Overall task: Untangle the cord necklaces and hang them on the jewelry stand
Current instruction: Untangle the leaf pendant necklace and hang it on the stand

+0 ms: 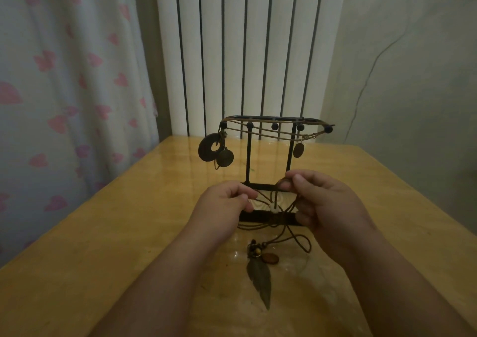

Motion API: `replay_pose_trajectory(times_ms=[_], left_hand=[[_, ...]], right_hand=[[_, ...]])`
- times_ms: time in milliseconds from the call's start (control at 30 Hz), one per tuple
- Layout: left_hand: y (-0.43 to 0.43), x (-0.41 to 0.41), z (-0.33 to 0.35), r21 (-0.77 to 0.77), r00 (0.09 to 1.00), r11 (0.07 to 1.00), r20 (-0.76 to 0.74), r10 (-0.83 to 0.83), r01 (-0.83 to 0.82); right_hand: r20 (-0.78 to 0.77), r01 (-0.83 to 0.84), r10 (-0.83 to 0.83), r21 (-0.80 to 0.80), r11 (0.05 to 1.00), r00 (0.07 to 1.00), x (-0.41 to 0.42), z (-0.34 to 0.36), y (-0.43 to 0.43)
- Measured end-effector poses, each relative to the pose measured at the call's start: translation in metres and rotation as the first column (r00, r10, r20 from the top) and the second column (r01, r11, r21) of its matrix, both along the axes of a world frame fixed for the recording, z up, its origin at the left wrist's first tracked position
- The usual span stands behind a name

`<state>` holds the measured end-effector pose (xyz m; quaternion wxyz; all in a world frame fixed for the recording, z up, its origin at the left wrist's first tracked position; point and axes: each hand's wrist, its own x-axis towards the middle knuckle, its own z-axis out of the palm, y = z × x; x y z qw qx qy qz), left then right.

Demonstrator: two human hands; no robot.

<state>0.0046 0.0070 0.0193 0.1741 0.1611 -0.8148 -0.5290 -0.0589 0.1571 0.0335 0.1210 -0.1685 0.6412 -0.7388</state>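
A black metal jewelry stand [248, 156] stands on the wooden table [103, 233]. Brown cords run along its top bar, with a ring pendant [207, 148], a round disc [225, 158] and an oval pendant [298, 150] hanging from them. In front of the stand's base, my left hand [224, 205] and my right hand [322, 205] each pinch strands of a tangled brown cord necklace [277, 207]. A pale bead sits in the tangle between my hands. A metal feather pendant [260, 280] and an amber oval pendant [270, 258] lie on the table below.
A white ribbed radiator [247, 52] stands behind the table. A curtain with pink hearts [64, 78] hangs at the left. A plain wall [413, 78] is at the right.
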Motion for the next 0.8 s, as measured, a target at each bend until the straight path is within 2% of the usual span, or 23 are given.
replay_pose_trajectory(times_ms=[67, 267, 467, 633, 800], left_hand=[[-0.0005, 0.0000, -0.0001, 0.004, 1.000, 1.000, 0.005, -0.006, 0.006], [-0.0046, 0.0002, 0.0016, 0.051, 1.000, 0.999, -0.008, 0.000, 0.001], [-0.0038, -0.0006, 0.0001, -0.011, 1.000, 1.000, -0.002, 0.014, -0.014], [-0.0067, -0.0032, -0.0026, -0.041, 0.998, 0.997, -0.028, 0.064, -0.065], [-0.0073, -0.0009, -0.0001, -0.031, 0.999, 0.999, -0.045, 0.010, -0.011]], right_hand=[[0.064, -0.014, 0.020, -0.087, 0.996, 0.998, -0.0019, 0.0008, 0.0009], [0.101, 0.038, -0.014, -0.244, 0.969, 0.995, -0.0030, 0.0014, 0.0012], [0.114, 0.136, -0.109, -0.268, 0.954, 0.987, -0.0051, -0.0006, 0.0011], [0.155, 0.137, -0.086, -0.353, 0.926, 0.984, -0.0065, -0.0010, -0.0004], [0.194, 0.154, -0.084, -0.382, 0.911, 0.977, -0.0079, -0.0020, -0.0005]])
